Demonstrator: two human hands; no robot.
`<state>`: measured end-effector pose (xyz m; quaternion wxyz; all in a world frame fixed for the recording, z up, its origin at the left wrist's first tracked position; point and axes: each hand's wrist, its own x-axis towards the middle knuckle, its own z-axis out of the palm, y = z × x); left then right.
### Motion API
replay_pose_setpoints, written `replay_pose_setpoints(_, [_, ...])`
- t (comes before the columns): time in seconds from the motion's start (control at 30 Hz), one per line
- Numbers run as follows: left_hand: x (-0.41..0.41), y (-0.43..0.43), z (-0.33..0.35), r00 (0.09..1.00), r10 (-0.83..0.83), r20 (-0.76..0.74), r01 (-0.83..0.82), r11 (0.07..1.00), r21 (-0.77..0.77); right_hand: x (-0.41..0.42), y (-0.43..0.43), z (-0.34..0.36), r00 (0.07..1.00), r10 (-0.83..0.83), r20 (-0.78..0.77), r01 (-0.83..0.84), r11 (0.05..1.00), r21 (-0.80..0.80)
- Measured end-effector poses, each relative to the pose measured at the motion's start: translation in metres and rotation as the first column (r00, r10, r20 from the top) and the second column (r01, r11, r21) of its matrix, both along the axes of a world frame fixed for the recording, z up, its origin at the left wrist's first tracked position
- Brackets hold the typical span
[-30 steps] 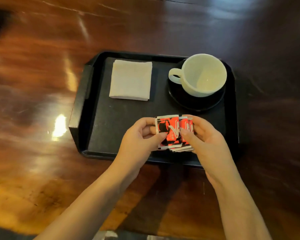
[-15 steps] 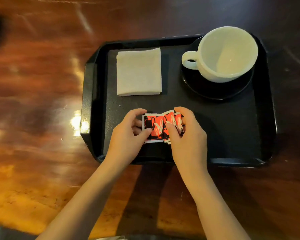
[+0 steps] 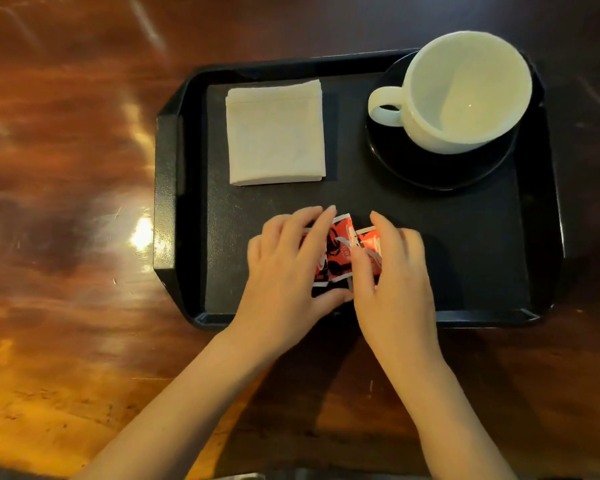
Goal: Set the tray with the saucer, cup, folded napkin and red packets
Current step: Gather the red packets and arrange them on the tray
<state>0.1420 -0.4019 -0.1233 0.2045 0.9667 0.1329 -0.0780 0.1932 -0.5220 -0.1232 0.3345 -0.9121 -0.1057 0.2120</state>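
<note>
The black tray (image 3: 184, 188) lies on the wooden table. A folded white napkin (image 3: 274, 133) sits at its back left. At the back right, an empty white cup (image 3: 465, 95) stands on a black saucer (image 3: 440, 171), handle to the left. Several red packets (image 3: 340, 251) are fanned out low on the tray floor near the front edge. My left hand (image 3: 284, 268) holds them from the left, fingers laid over them and thumb at their near edge. My right hand (image 3: 395, 271) holds them from the right with its thumb on top. Much of the packets is hidden under both hands.
Glossy brown wood (image 3: 66, 202) surrounds the tray on all sides, with bright light reflections to the left. The right half of the tray floor (image 3: 482, 254) in front of the saucer is bare.
Both hands have lowered the packets down onto the tray floor and flattened over them, spreading them more. The camera has moved closer and now looks more steeply down.
</note>
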Motion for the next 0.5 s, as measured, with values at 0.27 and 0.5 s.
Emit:
replay_pose_setpoints(0.27, [0.005,0.006,-0.006,0.995,-0.096,0.038,0.097,0.994,-0.048,0.0,-0.025,0.01,0.976,0.212,-0.053,-0.216,0.974,-0.075])
replay_pose_setpoints(0.5, [0.004,0.008,-0.007,0.987,-0.156,0.026,0.158,0.985,-0.067,0.012,-0.041,0.003,0.956,0.292,0.002,-0.29,0.95,-0.114])
